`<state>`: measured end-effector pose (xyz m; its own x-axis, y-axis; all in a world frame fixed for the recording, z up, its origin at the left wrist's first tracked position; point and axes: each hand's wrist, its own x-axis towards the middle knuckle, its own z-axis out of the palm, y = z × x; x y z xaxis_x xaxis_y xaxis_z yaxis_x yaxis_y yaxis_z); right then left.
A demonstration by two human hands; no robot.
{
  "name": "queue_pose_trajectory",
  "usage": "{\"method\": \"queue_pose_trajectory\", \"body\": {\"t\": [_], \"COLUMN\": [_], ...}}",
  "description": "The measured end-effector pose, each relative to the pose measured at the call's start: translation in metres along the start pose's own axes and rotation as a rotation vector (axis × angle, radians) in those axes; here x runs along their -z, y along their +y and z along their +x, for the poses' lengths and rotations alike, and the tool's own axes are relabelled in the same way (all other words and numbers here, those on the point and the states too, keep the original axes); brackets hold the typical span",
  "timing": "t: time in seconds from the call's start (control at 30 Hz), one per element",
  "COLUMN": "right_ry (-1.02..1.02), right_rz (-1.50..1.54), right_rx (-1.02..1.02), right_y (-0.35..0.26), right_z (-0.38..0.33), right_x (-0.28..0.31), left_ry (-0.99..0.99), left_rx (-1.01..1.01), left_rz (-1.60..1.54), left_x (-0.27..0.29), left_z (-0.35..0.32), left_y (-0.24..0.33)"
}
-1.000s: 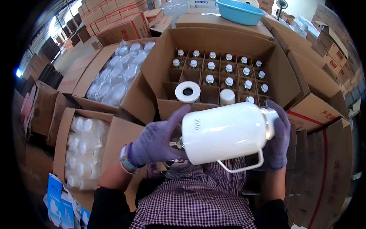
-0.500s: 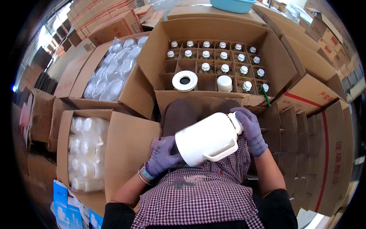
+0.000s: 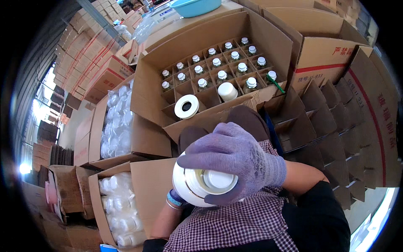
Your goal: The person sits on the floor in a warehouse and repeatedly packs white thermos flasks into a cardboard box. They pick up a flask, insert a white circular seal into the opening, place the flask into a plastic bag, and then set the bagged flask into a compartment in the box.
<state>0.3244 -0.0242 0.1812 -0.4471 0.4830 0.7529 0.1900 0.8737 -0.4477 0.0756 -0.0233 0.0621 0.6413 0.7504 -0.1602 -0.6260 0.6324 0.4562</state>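
Clearly the white plastic jug (image 3: 201, 182) sits low at about 6 o'clock, held upright over the person's lap, its capped mouth facing the camera. The right hand (image 3: 235, 157), in a purple knit glove, is spread and curled over the jug's shoulder and top; the left hand (image 3: 176, 197) is almost hidden beneath, apparently cupping the base, though its closure cannot be told. Judging by the smooth, glossy wall, the jug looks stiff, probably light and a bit slippery, so the shoulder and neck seem the surest hold. Ahead at 12 o'clock stands the divided carton (image 3: 151, 96) of capped bottles (image 3: 220, 75), flaps raised; bagged containers (image 3: 117, 122) fill boxes at 9 o'clock, leaving room mainly above the lap.
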Motion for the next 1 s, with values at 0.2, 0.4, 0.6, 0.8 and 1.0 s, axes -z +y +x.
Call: {"method": "queue_pose_trajectory", "body": {"t": [0.2,0.4,0.6,0.8,1.0], "right_ry": [0.079,0.201,0.101,0.052,0.152], "right_rz": [0.104,0.039,0.155,0.241,0.337], "right_rx": [-0.117,-0.103,-0.041,-0.094,-0.18], "right_y": [0.007,-0.004,-0.005,-0.006,-0.004], "right_z": [-0.001,0.0,0.002,0.005,-0.01], "right_x": [-0.012,-0.015,-0.016,-0.016,-0.036], "left_ry": [0.048,0.07,0.057,0.073,0.077], "left_rx": [-0.107,-0.167,-0.16,-0.194,-0.207], "left_rz": [-0.04,-0.046,-0.033,-0.053,-0.059], "left_x": [0.007,0.007,0.0,0.006,0.008], "left_z": [0.002,0.002,-0.015,-0.007,-0.007], "left_y": [-0.019,-0.022,-0.01,-0.02,-0.025]}}
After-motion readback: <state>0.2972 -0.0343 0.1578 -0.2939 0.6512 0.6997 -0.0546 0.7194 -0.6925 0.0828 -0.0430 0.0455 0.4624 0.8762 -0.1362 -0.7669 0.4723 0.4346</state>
